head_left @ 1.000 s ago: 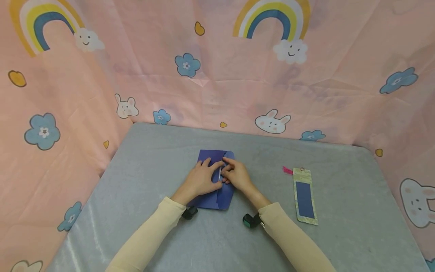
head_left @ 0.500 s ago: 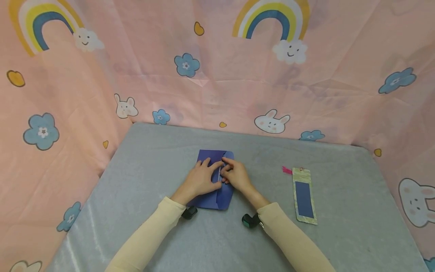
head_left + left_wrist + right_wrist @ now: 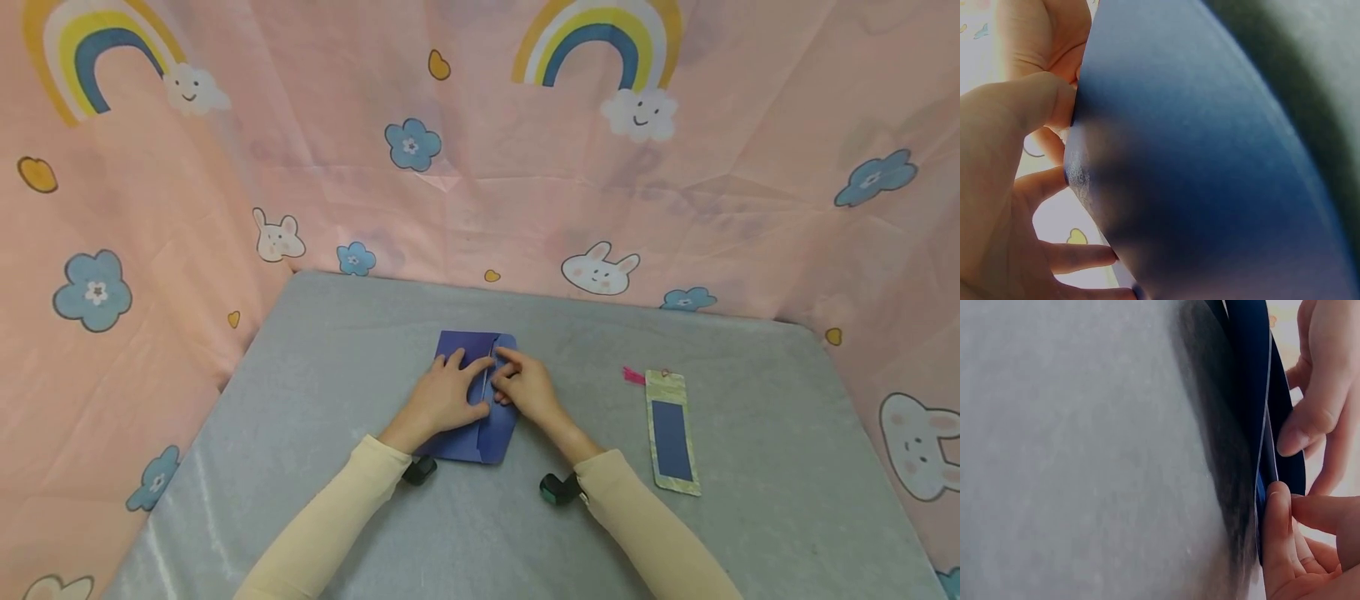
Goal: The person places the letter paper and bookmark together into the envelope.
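blue envelope, inside hidden: left hand spread on it, right hand pinching its edge.

Both sleeved forearms angled inward, left hand palm down, fingers spread, right hand curled in a pinch.

The head view is evenly, softly lit, with faint shadows on the desk near the sleeves and pale streaks of sheen at its left side. In the left wrist view, the background behind the hands burns out to white; the blue envelope carries dark, smeary shading, and its curved right edge is out of focus. The right wrist view is dimmer over the desk, with a dark, soft-edged shadow beside the envelope and washed-out brightness at right.
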### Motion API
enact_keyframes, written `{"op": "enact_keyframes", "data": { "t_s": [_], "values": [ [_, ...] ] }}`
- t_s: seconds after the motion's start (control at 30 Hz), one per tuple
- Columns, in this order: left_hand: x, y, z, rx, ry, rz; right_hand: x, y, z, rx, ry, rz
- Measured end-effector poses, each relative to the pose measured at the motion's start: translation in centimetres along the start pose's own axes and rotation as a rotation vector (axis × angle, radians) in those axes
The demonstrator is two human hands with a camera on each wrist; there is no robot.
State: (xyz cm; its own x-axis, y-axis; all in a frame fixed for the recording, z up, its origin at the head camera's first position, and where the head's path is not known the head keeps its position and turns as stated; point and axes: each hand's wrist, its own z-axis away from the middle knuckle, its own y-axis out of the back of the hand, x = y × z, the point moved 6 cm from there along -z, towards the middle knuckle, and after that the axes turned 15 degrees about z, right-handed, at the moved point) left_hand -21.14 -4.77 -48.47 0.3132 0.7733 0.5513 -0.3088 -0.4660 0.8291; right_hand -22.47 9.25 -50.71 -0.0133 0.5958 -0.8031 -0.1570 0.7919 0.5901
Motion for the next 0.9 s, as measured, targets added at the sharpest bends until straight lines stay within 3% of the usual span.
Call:
{"op": "enact_keyframes", "data": {
  "t_s": [0.9],
  "values": [
    [0.0,-0.2,-0.1,-0.003,0.009,0.008,1.5,4.2,1.1,0.015,-0.016,-0.082]
  ]
}}
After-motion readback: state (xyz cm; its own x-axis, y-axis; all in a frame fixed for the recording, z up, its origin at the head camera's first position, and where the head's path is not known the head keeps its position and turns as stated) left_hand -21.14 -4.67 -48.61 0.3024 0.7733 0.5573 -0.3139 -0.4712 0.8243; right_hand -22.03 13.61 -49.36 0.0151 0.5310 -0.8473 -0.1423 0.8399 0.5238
